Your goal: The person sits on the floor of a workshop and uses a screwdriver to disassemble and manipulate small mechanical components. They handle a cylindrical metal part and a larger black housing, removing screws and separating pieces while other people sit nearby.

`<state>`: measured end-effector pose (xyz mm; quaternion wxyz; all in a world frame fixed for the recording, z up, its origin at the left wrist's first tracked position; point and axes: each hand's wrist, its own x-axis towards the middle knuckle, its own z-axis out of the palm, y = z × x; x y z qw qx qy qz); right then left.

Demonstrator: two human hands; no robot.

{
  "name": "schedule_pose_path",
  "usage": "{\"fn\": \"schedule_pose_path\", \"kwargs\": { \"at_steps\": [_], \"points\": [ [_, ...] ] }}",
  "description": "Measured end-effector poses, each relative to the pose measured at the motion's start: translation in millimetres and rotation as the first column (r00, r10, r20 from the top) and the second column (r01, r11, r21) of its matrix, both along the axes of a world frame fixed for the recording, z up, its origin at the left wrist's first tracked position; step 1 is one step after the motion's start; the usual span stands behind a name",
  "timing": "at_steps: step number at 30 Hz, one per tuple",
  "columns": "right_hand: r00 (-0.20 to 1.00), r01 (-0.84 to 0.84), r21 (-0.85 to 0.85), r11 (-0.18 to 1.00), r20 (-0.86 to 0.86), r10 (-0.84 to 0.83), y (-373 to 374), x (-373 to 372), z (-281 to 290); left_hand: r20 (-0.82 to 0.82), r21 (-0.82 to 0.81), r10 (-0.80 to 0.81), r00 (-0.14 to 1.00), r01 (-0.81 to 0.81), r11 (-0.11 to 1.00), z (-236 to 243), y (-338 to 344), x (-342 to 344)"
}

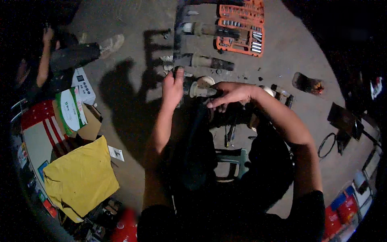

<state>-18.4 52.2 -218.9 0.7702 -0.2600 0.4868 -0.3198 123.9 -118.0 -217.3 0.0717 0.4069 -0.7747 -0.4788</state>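
At the centre of the frame a dark metal shaft assembly (197,90) with a pale round flange is gripped from both sides — the left hand (173,86) is wrapped around its dark upright end, fingers curled shut, while the right hand (229,93) is laid over the flange end with fingers pressed together on it. Above it on the grey concrete floor (133,161), two similar ribbed cylindrical shafts (209,61) are laid side by side, and an orange socket set case (241,28) is seen open at the upper middle. A yellow cloth (80,177) and a cardboard box (78,115) are found at the left — another person's shoe (112,43) above them.
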Motion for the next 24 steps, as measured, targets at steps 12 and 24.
{"fn": "schedule_pose_path", "kwargs": {
  "at_steps": [12, 24],
  "points": [
    [0.658, 0.091, -0.338, 0.937, -0.686, -0.311, 54.8, 55.9, 186.5, -0.059, -0.477, -0.346, 0.936, 0.278, 0.834, 216.3, 76.7, -11.6],
    [0.040, 0.147, -0.474, 0.868, -0.874, -0.484, 82.0, 82.7, 161.6, 0.029, -0.277, -0.253, 0.967, 0.251, 0.927, 187.1, 123.2, -28.4]
  ]
}}
